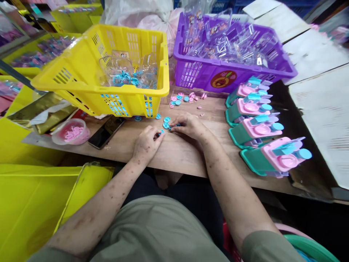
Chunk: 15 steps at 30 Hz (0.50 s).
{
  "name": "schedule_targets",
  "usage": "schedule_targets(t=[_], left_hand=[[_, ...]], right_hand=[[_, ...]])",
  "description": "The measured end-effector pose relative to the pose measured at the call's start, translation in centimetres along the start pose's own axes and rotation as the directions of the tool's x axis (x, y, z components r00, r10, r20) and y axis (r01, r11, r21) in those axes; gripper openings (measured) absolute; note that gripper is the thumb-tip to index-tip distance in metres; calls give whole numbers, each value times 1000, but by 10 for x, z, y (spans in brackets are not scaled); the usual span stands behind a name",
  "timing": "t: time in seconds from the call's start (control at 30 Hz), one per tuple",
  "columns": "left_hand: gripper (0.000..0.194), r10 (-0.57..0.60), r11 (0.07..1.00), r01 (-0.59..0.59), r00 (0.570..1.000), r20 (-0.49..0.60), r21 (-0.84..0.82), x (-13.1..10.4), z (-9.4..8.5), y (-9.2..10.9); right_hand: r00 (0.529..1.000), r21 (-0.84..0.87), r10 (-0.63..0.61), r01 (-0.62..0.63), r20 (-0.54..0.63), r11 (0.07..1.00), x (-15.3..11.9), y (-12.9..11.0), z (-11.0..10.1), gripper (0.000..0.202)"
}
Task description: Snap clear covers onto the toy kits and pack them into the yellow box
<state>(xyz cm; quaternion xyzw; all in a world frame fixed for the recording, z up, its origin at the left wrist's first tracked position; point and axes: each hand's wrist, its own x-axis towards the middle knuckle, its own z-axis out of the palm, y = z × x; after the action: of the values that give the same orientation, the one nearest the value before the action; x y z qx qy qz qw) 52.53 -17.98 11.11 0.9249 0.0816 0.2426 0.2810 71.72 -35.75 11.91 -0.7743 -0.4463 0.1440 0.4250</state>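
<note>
My left hand (147, 142) rests near the table's front edge, its thumb and forefinger pinched on a small blue plastic piece (161, 131). To its right, my right hand (188, 125) bends down over the wood, with fingers curled at some small blue parts that they mostly cover. Round blue discs (166, 119) lie just beyond the two hands. Farther back is a loose scatter of small pink pieces (192, 95) and more blue discs (177, 103). Whether the right fingers grip a part or only touch it is hidden.
A yellow basket (114, 92) and a purple basket (234, 78), both holding clear plastic parts, stand behind. Pink and green toy assemblies (261, 127) line the right side. At left are a phone (107, 131) and a tub (85, 135) of pink bits.
</note>
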Motion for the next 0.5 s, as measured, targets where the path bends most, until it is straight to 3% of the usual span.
schedule_targets(t=[0.1,0.23,0.5], left_hand=[[11,-29,998,28,1000,-5,-60,1,0,-1],[10,-51,995,50,999,-5,-81,2,-1,-1],[9,-77,991,79,997,19,-111,3,-1,0]], right_hand=[[999,164,16,-22,37,986,-4,7,-6,27],[997,314,72,-69,0,947,-6,12,-12,56],[994,187,109,-110,12,976,-5,14,-9,60]])
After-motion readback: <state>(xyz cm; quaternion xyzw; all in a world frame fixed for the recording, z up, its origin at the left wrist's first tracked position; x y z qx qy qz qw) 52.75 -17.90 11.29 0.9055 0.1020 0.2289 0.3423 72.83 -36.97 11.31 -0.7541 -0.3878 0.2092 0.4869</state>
